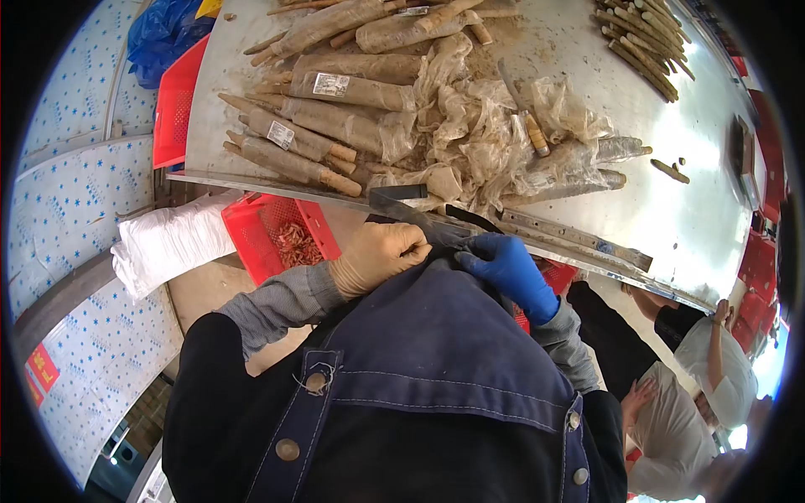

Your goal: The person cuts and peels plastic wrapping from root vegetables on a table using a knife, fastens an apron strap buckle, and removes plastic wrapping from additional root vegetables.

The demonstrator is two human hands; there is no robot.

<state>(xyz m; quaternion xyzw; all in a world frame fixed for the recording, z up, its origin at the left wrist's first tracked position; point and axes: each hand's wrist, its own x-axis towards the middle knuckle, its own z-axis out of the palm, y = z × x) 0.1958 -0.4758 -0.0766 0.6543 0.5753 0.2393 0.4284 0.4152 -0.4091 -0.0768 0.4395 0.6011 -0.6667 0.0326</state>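
Note:
My left hand (381,258), in a tan glove, is closed at the waist with its fingers pinched on dark fabric of the apron (436,335). Close beside it on the right, my right hand (507,267) wears a blue glove, its fingers pressed together on the dark strap or cloth there. A black strap (474,220) runs between the hands at the table's edge. Just beyond, bundles of long brown roots in clear plastic film (335,126) lie on the metal table (654,201), two with white labels. A knife with a wooden handle (535,134) rests on crumpled film (470,126).
Red crates (323,228) stand under and beside the table, one holding small reddish pieces. A white sack (172,239) lies at the left. More bare roots (646,42) are piled at the far right. Other people (671,419) are at the lower right.

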